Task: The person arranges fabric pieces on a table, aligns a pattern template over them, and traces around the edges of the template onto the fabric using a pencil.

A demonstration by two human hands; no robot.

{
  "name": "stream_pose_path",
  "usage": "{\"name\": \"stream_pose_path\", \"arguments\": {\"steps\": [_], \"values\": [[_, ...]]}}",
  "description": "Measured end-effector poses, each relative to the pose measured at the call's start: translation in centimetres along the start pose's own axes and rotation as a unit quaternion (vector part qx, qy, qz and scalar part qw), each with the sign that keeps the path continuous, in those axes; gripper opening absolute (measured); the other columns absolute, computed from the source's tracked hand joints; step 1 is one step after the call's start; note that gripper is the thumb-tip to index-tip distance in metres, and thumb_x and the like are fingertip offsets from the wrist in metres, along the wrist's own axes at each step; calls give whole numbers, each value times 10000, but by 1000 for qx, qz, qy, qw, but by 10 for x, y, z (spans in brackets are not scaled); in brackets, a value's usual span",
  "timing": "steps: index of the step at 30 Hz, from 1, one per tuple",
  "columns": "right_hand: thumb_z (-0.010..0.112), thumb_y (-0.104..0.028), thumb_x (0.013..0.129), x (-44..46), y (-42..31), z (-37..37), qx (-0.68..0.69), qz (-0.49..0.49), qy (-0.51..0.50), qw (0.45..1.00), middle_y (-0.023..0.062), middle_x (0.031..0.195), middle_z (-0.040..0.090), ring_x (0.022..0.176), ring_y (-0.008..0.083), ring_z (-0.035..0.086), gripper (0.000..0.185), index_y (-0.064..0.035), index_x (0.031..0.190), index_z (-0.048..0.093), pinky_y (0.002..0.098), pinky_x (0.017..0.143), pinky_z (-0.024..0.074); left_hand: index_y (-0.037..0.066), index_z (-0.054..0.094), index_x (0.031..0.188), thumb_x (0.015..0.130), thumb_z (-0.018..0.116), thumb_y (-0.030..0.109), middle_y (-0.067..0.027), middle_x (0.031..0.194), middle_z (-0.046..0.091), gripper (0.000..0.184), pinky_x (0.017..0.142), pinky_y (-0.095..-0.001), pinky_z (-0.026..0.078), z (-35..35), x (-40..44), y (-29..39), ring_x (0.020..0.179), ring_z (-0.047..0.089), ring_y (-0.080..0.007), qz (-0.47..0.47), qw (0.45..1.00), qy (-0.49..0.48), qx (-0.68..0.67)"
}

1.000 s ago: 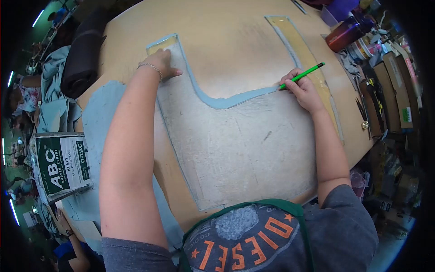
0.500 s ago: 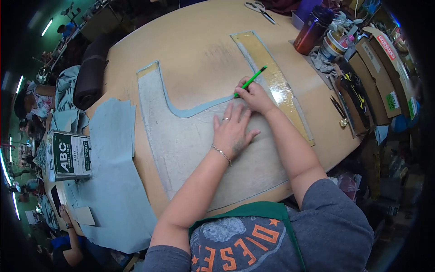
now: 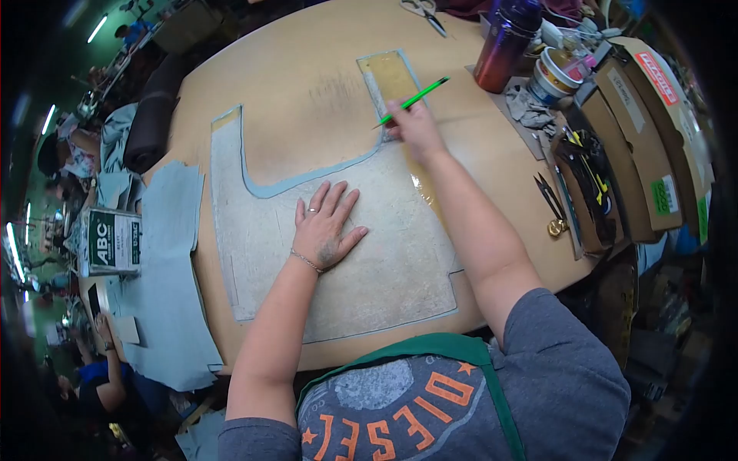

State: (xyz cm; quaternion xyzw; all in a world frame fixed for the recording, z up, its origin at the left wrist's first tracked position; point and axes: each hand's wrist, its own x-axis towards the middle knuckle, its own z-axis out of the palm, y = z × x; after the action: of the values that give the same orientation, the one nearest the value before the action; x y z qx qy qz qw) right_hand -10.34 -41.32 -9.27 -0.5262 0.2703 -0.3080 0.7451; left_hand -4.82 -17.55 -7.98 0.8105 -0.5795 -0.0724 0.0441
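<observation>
A large grey, worn pattern sheet (image 3: 346, 284) with two upward arms and a curved inner edge lies on the table. Light blue material (image 3: 265, 190) shows from beneath it along the curve. My left hand (image 3: 327, 227) rests flat on the sheet, fingers spread, pressing near the curve. In my right hand (image 3: 413, 127) is a green pencil (image 3: 424, 91), its point at the inner edge of the sheet's yellowish right arm (image 3: 393, 73). Whether the point touches the surface I cannot tell.
Blue material (image 3: 165, 269) and an ABC cement tin (image 3: 113, 240) are at left, near another person's hand (image 3: 104, 329). Scissors (image 3: 425, 14) lie at the far edge. A tumbler (image 3: 503, 50), white tub (image 3: 555, 77), dividers (image 3: 552, 201) and cardboard boxes (image 3: 626, 131) line the right.
My right hand with the pencil has moved from the curve up to the right arm's inner edge. My left hand stays flat, now farther from my right. The whole view has shifted.
</observation>
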Motion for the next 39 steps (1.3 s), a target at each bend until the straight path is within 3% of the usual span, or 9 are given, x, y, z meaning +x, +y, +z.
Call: {"name": "stream_pose_path", "arguments": {"steps": [2,4,6,9,12,21,30,39], "values": [[515,-199,870,19,-3,-19,-7,-7,63,998,35,727,555,596,113,518,151,-57,908,481,233,523,415,205,351,1318,781,492,505,-41,1394,271,632,1001,-579,151,-2,1,1,1308,187,-270,-4,1000,-4,2],[461,-157,880,49,-4,-43,-86,-7,43,995,36,716,545,598,118,520,130,-53,956,461,241,529,417,206,352,1317,779,493,505,-39,1394,270,631,1005,-577,145,-3,1,2,1310,183,-267,-9,1000,-14,-2],[468,-128,845,78,-6,-53,-190,-12,97,977,113,762,587,650,206,580,162,-8,938,526,313,620,468,208,356,1313,777,491,510,-37,1391,273,630,1007,-578,140,-5,1,2,1310,182,-264,-14,1000,-20,-6],[492,-144,813,119,-12,-61,-480,-92,125,864,185,895,620,803,299,617,224,6,955,579,362,712,478,212,362,1309,774,489,520,-34,1386,278,630,1008,-581,139,-5,2,2,1309,184,-262,-15,1000,-21,-14],[520,-159,781,145,-33,-51,-567,27,114,815,216,1002,594,948,335,579,261,-2,967,614,376,790,460,214,367,1305,770,488,529,-33,1383,282,633,1005,-585,145,-7,3,1,1308,187,-259,-13,1000,-22,-14],[557,-127,755,173,-39,-37,-594,72,109,794,195,1024,597,962,306,584,264,-8,982,620,364,809,462,216,388,1291,764,504,528,-32,1371,299,624,996,-591,166,-4,4,-2,1299,205,-258,-3,1000,-12,-14],[579,-151,746,185,-29,-34,-589,60,137,794,177,1010,607,952,298,590,263,-20,970,626,368,789,472,225,394,1287,763,505,533,-26,1370,300,618,993,-594,170,-4,3,-4,1299,203,-258,-5,1000,-10,-26],[562,-208,756,208,-24,-35,-646,47,120,752,171,960,626,918,284,607,276,-11,932,644,359,776,476,233,391,1289,769,482,561,-28,1373,293,621,1001,-591,158,0,3,-6,1300,198,-255,-6,1000,-6,-27]]}}
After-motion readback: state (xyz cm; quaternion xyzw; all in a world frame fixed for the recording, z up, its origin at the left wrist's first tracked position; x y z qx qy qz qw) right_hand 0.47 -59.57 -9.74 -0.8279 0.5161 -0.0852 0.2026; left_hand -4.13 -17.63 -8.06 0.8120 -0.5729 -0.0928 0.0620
